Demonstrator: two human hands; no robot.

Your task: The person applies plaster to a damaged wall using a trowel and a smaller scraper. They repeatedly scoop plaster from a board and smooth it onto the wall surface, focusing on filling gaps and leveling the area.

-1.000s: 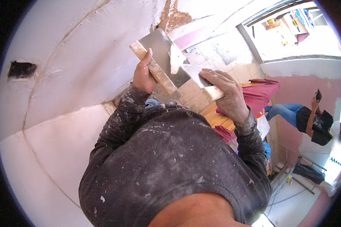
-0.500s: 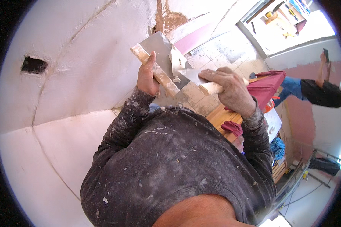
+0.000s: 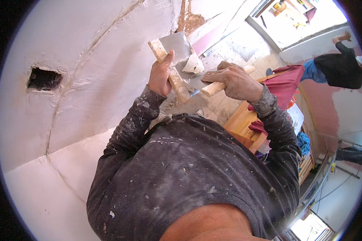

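From afar I see the left hand [image 3: 161, 78] clasping the blade [image 3: 175, 45] by its handle [image 3: 176, 82]. To the blade's right, the right hand [image 3: 240, 82] grasps the trowel [image 3: 212, 89]; plaster [image 3: 194, 64] clings near the blade's right edge

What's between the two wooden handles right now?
In the head view, the left blade, pale paste and the right blade lie between the left wooden handle, in the left hand, and the right wooden handle, in the right hand.

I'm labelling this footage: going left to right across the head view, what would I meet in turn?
Rectangular wall hole, left hand, lump of white plaster, right hand, maroon cloth, co-worker in a black top.
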